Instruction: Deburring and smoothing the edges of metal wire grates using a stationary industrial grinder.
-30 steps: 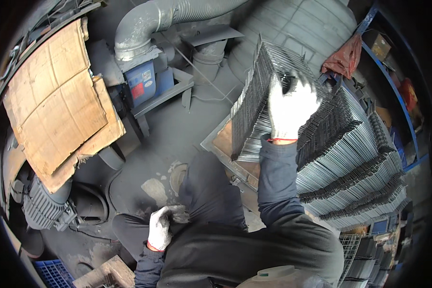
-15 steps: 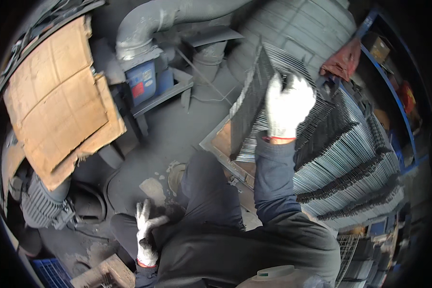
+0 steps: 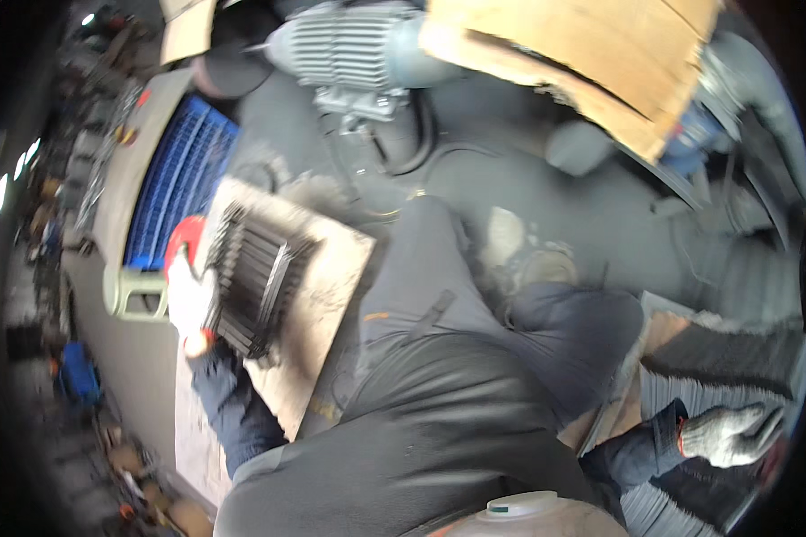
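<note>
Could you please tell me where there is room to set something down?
The pale board has a bare strip between the dark ribbed stack and the left leg. Grey floor lies open between that leg and the torn cardboard. Crowded spots: the left hand beside that stack and a red object; the right hand near layered piles.

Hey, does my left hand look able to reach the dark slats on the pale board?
Probably yes: your left hand is right beside the dark slats on the pale board, with nothing visible between them, though blur hides whether it touches.
</note>
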`<state>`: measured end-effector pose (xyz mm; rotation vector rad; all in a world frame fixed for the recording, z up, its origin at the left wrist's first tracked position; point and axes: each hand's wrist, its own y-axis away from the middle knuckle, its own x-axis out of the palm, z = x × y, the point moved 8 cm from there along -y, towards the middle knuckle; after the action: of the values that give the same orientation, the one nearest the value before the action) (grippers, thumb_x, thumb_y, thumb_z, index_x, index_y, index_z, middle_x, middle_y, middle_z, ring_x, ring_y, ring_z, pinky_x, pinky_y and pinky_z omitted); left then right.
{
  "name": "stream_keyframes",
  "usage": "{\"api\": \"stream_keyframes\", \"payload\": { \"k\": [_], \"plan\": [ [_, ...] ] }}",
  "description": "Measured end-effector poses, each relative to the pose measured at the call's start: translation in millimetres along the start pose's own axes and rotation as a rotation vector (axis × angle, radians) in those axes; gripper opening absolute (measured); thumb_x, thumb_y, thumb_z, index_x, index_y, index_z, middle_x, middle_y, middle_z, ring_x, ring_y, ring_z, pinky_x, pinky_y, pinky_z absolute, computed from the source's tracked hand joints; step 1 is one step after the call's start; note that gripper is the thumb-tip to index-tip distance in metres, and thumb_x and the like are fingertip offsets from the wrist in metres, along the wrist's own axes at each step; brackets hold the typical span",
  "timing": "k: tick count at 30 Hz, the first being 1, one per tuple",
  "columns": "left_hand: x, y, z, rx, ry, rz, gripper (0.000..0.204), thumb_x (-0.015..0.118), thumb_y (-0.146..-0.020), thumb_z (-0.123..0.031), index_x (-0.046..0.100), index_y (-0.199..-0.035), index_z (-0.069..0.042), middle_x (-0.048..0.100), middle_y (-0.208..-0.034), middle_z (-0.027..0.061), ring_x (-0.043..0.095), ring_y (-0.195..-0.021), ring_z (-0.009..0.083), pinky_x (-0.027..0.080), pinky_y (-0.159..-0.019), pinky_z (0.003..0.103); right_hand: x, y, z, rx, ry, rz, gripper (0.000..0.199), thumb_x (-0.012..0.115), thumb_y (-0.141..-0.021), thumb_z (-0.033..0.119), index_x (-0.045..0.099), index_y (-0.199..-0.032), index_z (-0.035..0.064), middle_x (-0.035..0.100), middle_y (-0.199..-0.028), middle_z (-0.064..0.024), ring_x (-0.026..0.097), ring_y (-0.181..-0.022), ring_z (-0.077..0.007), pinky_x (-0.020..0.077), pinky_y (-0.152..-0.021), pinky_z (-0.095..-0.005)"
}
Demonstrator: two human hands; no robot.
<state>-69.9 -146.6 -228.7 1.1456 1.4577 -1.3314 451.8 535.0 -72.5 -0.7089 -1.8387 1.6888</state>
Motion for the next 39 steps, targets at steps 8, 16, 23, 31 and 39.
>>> {"api": "stream_keyframes", "payload": {
  "k": [8,16,23,31,39],
  "plan": [
    [65.9,-35.2,113.0,-0.232,0.107,0.147,0.035,0.064,-0.095,-0.027,0.078,-0.119,-0.006,0.078,-0.114,0.0221,0.074,-0.112,0.0388,0.056,-0.098,0.044,74.0,31.8,130.2,0.22,-0.384,0.297,0.043,0.066,-0.109,0.028,0.062,-0.14,-0.0014,0.068,-0.142,-0.0197,0.068,-0.131,-0.0314,0.0595,-0.112,-0.0446],
    [-13.3,-28.2,92.9,-0.128,0.178,-0.024,0.025,0.067,-0.097,-0.023,0.078,-0.11,-0.006,0.079,-0.101,0.0181,0.077,-0.096,0.0329,0.058,-0.087,0.04,97.8,65.7,214.4,0.429,-0.785,0.714,0.045,0.067,-0.105,0.017,0.06,-0.145,-0.0021,0.061,-0.151,-0.0196,0.059,-0.14,-0.031,0.0526,-0.114,-0.0421],
    [-135.6,-5.1,-117.6,0.356,0.334,-0.122,0.014,0.069,-0.097,-0.005,0.073,-0.111,-0.001,0.076,-0.097,0.0144,0.074,-0.087,0.0226,0.057,-0.081,0.034,115.7,106.7,333.9,0.913,-1.615,1.141,0.055,0.064,-0.101,0.017,0.056,-0.151,-0.0023,0.058,-0.155,-0.0196,0.053,-0.147,-0.0321,0.0384,-0.126,-0.0453],
    [-128.1,37.4,-275.4,0.87,0.42,0.008,0.035,0.08,-0.083,-0.006,0.073,-0.118,-0.006,0.073,-0.106,0.0173,0.073,-0.099,0.0368,0.059,-0.083,0.042,116.8,137.8,434.4,1.357,-1.697,1.442,0.035,0.071,-0.105,0.013,0.059,-0.135,0.0003,0.071,-0.116,-0.01,0.07,-0.101,-0.0182,0.0569,-0.086,-0.0315],
    [29.6,60.7,-296.3,0.0,1.598,0.825,0.059,0.079,-0.099,-0.015,0.053,-0.149,0.0,0.072,-0.124,0.0131,0.072,-0.105,0.0194,0.063,-0.08,0.034,138.1,192.3,321.6,1.648,-1.433,1.196,0.013,0.067,-0.109,0.015,0.065,-0.118,0.0063,0.071,-0.094,-0.004,0.07,-0.076,-0.0134,0.0565,-0.065,-0.0269]
  ]
}}
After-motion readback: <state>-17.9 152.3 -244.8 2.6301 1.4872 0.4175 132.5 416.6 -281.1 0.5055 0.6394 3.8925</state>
